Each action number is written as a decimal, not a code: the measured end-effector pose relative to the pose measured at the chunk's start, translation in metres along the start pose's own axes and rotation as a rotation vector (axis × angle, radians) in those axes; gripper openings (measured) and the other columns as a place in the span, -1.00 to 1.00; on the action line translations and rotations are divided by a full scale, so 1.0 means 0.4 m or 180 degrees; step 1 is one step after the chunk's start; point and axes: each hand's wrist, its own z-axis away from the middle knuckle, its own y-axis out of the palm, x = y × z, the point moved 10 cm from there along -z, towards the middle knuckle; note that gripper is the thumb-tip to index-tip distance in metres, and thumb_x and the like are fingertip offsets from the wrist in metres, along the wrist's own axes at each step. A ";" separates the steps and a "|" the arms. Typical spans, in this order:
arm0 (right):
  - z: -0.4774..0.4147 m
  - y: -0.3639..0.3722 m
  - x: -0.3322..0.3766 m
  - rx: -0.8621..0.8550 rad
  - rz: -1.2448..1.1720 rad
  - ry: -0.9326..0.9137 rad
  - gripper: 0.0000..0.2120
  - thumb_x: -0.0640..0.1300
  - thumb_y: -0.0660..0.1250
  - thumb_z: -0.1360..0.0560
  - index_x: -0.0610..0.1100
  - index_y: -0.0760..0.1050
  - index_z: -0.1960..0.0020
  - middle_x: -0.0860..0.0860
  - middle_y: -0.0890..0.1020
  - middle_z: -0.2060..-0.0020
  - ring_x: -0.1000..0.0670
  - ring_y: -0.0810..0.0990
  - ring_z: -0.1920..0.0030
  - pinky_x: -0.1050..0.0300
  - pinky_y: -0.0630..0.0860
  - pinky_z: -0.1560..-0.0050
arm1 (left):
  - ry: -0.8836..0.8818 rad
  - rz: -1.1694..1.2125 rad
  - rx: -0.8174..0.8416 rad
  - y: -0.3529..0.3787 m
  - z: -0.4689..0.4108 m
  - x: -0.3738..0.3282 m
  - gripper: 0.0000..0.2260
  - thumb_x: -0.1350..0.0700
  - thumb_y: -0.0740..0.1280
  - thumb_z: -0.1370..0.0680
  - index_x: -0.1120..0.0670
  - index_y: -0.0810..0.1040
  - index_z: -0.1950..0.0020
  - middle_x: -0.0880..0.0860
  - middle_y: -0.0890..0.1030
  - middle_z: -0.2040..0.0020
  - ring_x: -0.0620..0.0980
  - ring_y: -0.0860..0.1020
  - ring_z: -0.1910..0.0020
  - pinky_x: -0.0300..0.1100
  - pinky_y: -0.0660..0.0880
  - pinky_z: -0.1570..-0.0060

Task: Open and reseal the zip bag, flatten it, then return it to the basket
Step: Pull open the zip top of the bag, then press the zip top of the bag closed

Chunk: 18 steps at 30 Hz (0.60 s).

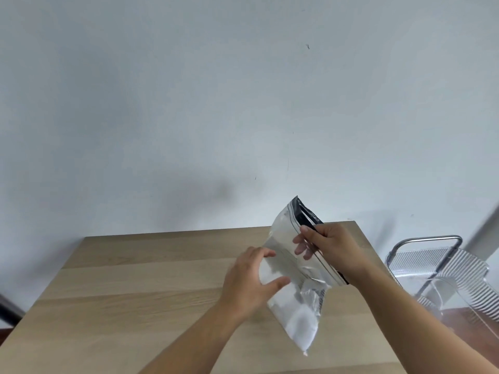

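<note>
A clear zip bag (295, 314) with a dark zip strip along its top edge is held tilted above the right part of the wooden table. My right hand (333, 249) pinches the zip edge, fingers on both sides of the strip. On the bag's left side my left hand (249, 279) grips it, thumb in front and fingers behind. The bag's lower corner hangs toward the table. The clear ribbed basket (445, 268) with a metal handle stands beside the table on the right.
The light wooden table (151, 290) fills the lower view, its far edge against a plain white wall. Its right edge runs next to the basket. A dark object shows at the far left edge.
</note>
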 end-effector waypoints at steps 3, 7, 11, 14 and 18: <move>0.000 0.024 0.016 -0.0005 -0.0131 -0.0055 -0.67 -0.03 0.25 -0.56 -0.19 0.64 0.23 -0.08 0.70 0.40 0.05 0.57 0.45 0.32 0.51 0.34 | 0.0086 -0.0049 -0.0282 -0.011 0.003 -0.032 -0.49 -0.38 0.34 -0.25 -0.10 0.54 -0.05 -0.20 0.57 0.01 -0.22 0.49 0.02 -0.18 0.44 0.00; 0.003 0.030 0.021 -0.0139 -0.0514 -0.0003 -0.66 -0.06 0.25 -0.56 -0.26 0.63 0.21 -0.08 0.69 0.42 0.06 0.58 0.46 0.32 0.51 0.37 | 0.0039 0.0349 -0.0707 -0.030 0.008 -0.043 -0.77 -0.14 0.48 -0.32 -0.02 0.65 0.17 -0.15 0.64 0.19 -0.23 0.55 0.18 -0.22 0.49 0.11; 0.002 0.034 0.010 -0.0138 -0.0567 0.0050 -0.66 -0.06 0.25 -0.56 -0.25 0.62 0.22 -0.08 0.69 0.42 0.04 0.58 0.45 0.30 0.53 0.36 | 0.0008 0.0461 -0.0726 -0.020 0.015 -0.051 -0.94 0.06 0.49 -0.36 0.01 0.66 0.24 -0.10 0.66 0.27 -0.18 0.57 0.25 -0.12 0.53 0.16; -0.008 0.013 0.010 -0.0210 -0.0354 0.0042 -0.67 -0.06 0.26 -0.55 -0.21 0.63 0.26 -0.07 0.69 0.44 0.06 0.57 0.47 0.28 0.53 0.37 | 0.0012 0.0355 -0.0595 -0.011 0.020 -0.046 -0.94 0.06 0.48 -0.38 0.01 0.65 0.24 -0.11 0.65 0.27 -0.14 0.56 0.24 -0.06 0.52 0.10; -0.027 -0.011 0.022 -0.0135 0.0157 -0.0019 -0.70 -0.02 0.29 -0.53 -0.14 0.64 0.28 -0.05 0.69 0.43 0.07 0.55 0.44 0.24 0.50 0.30 | -0.0103 0.0343 -0.0513 -0.015 0.020 -0.023 -0.94 0.06 0.47 -0.39 0.02 0.65 0.23 -0.11 0.65 0.27 -0.19 0.55 0.23 -0.12 0.52 0.12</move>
